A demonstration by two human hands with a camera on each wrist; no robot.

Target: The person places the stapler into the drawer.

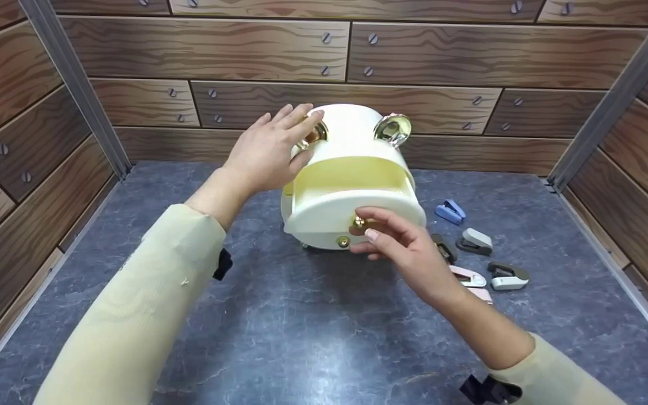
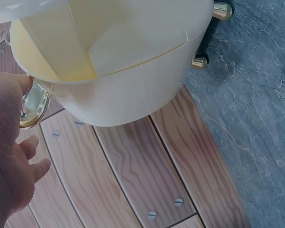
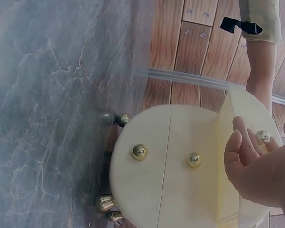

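Far L: a pale-yellow fabric sleeve (image 1: 149, 292), then the L hand (image 1: 273, 143), fingers mostly outstretched & resting against a shiny gold ring-like ear (image 1: 319, 133), not clenched. Ear's on the L side of a glossy white rounded plastic cabinet (image 1: 352, 126), mid-table toward the back, on a dark blue-grey marbled tabletop (image 1: 279, 320). Cabinet's top drawer w/ curved white front (image 1: 324, 214) is out, yellowish inside. Below it, a round gold knob (image 1: 343, 242); slightly R of that, the open drawer's own shiny gold knob (image 1: 359, 223). R hand (image 1: 408, 253) has bent fingers & thumb about the latter; can't tell if it's actually gripped. Matching gold R ear (image 1: 394, 121) up top. R of cabinet, on the table: small blue plastic stapler (image 1: 451, 211), pink-and-white stapler (image 1: 468, 277) partly behind R forearm, grey-white-and-dark stapler (image 1: 474, 242), then dark-and-white stapler (image 1: 508, 275) farthest R.
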